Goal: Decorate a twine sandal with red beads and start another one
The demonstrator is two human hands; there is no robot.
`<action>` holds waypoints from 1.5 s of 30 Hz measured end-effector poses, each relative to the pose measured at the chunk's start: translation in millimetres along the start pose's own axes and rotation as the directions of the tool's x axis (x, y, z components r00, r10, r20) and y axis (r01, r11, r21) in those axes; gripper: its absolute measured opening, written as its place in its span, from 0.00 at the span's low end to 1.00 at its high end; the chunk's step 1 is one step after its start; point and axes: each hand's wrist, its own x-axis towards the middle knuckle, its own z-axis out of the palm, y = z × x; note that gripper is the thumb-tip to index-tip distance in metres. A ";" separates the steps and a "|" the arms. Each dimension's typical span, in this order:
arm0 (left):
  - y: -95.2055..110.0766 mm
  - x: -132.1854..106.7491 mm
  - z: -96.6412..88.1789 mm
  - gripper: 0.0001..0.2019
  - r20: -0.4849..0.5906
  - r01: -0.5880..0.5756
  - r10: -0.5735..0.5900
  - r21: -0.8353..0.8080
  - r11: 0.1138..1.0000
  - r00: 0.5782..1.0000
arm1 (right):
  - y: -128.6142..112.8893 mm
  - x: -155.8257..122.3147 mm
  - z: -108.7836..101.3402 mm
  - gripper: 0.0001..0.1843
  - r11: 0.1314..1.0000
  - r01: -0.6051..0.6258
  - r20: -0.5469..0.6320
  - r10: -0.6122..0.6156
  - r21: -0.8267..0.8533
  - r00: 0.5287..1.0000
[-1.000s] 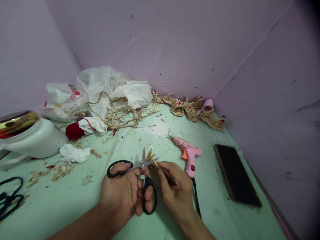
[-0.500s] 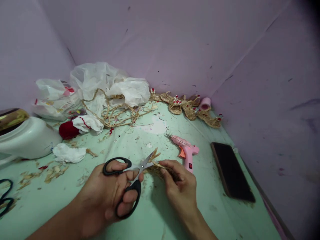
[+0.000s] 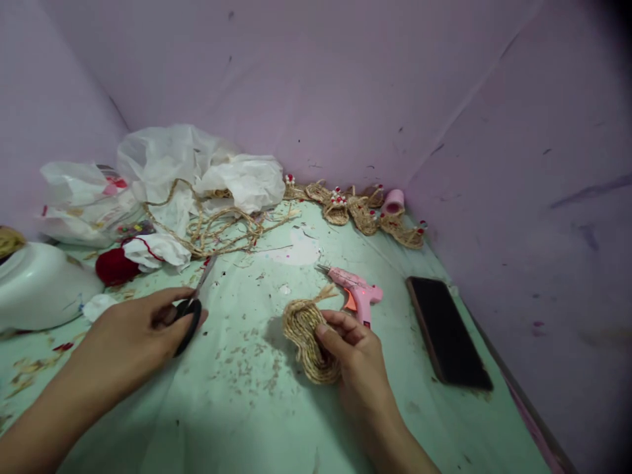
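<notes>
My left hand (image 3: pixel 148 329) is closed around the black handles of a pair of scissors (image 3: pixel 189 322), whose blades point up and away from me over the left part of the table. Between the thumb and fingers of my right hand (image 3: pixel 358 349) is a coiled piece of braided straw rope (image 3: pixel 309 336), shaped like a small sole. A frayed end of the rope sticks out at its top right. Just beyond that hand lies a pink hot glue gun (image 3: pixel 358 288) with an orange trigger and a small red light.
A dark phone (image 3: pixel 448 332) lies at the right. Along the back wall sit several small straw slippers with beads (image 3: pixel 363 216) and a pink roll (image 3: pixel 394 202). Loose rope (image 3: pixel 224 230), plastic bags (image 3: pixel 168 155), red yarn (image 3: pixel 116 265) and a white pot (image 3: pixel 44 286) occupy the left.
The scissors have moved left, away from the straw piece, and now point away from me. My right hand has turned the coiled rope so its flat looped side shows.
</notes>
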 end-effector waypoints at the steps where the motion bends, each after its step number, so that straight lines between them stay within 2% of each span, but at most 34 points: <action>1: 5.3 4.4 1.4 0.17 -0.033 -0.010 0.015 0.158 0.987 0.999 | 0.4 1.5 -1.4 0.12 1.000 -0.017 0.017 0.017 0.023 1.000; 2: 10.1 7.0 3.1 0.17 -0.038 -0.021 0.032 0.272 0.962 0.999 | 0.7 2.6 -2.6 0.12 0.999 -0.031 0.034 0.030 0.034 0.999; 4: 16.6 8.3 6.8 0.18 -0.015 -0.039 0.049 0.396 0.917 0.999 | 0.7 3.6 -3.8 0.10 0.999 -0.045 0.059 0.043 0.024 0.997; 8: 12.9 8.5 9.3 0.18 0.065 -0.107 0.085 0.548 0.830 0.994 | 0.5 3.0 -3.0 0.09 0.998 -0.015 0.093 0.020 -0.058 0.995; 10: 9.1 9.8 6.1 0.18 0.089 -0.168 0.143 0.555 0.815 0.986 | 0.4 2.8 -2.4 0.08 0.994 0.016 0.113 -0.003 -0.112 0.994; 12: 10.8 8.8 1.4 0.18 0.052 -0.204 0.209 0.540 0.817 0.976 | 0.3 2.5 -2.0 0.08 0.983 0.046 0.128 -0.024 -0.175 0.991; 14: 20.8 4.2 -1.0 0.17 -0.028 -0.247 0.302 0.505 0.827 0.953 | 0.1 1.6 -1.4 0.08 0.970 0.080 0.137 -0.049 -0.230 0.989; 15: 28.8 0.9 -0.1 0.15 -0.075 -0.295 0.368 0.460 0.838 0.927 | 0.0 0.7 -0.9 0.07 0.963 0.096 0.145 -0.061 -0.251 0.988; 17: 48.2 -6.3 7.3 0.11 -0.124 -0.478 0.524 0.278 0.833 0.843 | -0.5 -1.6 0.5 0.06 0.952 0.123 0.166 -0.078 -0.281 0.983; 18: 58.5 -9.4 13.4 0.09 -0.116 -0.570 0.591 0.174 0.803 0.798 | -0.8 -3.0 1.4 0.06 0.948 0.133 0.176 -0.084 -0.288 0.981; 20: 77.3 -13.7 28.2 0.09 -0.047 -0.644 0.644 0.024 0.765 0.764 | -1.9 -5.5 3.6 0.05 0.943 0.157 0.198 -0.100 -0.295 0.975; 23: 95.2 -15.1 47.7 0.08 0.003 -0.623 0.624 -0.054 0.781 0.782 | -4.2 -8.3 6.3 0.04 0.932 0.217 0.236 -0.150 -0.291 0.960; 27: 97.4 -12.7 58.9 0.07 0.013 -0.562 0.573 -0.176 0.808 0.819 | -7.3 -9.8 7.4 0.05 0.918 0.277 0.257 -0.205 -0.285 0.944; 31: 90.6 -7.8 55.1 0.09 0.035 -0.548 0.565 -0.203 0.812 0.824 | -8.6 -9.1 5.9 0.07 0.940 0.210 0.236 -0.147 -0.268 0.961; 35: 88.1 -0.3 44.7 0.09 0.133 -0.473 0.533 -0.322 0.820 0.835 | -7.3 -7.1 3.9 0.07 0.967 0.123 0.240 -0.068 -0.223 0.968; 38: 87.6 3.4 41.1 0.09 0.152 -0.506 0.571 -0.322 0.800 0.807 | -6.2 -6.4 3.4 0.06 0.972 0.090 0.253 -0.033 -0.217 0.967; 43: 85.2 2.1 45.5 0.10 0.112 -0.661 0.686 -0.198 0.724 0.719 | -8.0 -7.1 3.3 0.06 0.967 0.096 0.272 -0.028 -0.237 0.962; 45: 83.9 0.9 47.9 0.11 0.110 -0.688 0.708 -0.172 0.705 0.698 | -9.5 -7.4 3.1 0.06 0.963 0.095 0.274 -0.023 -0.252 0.961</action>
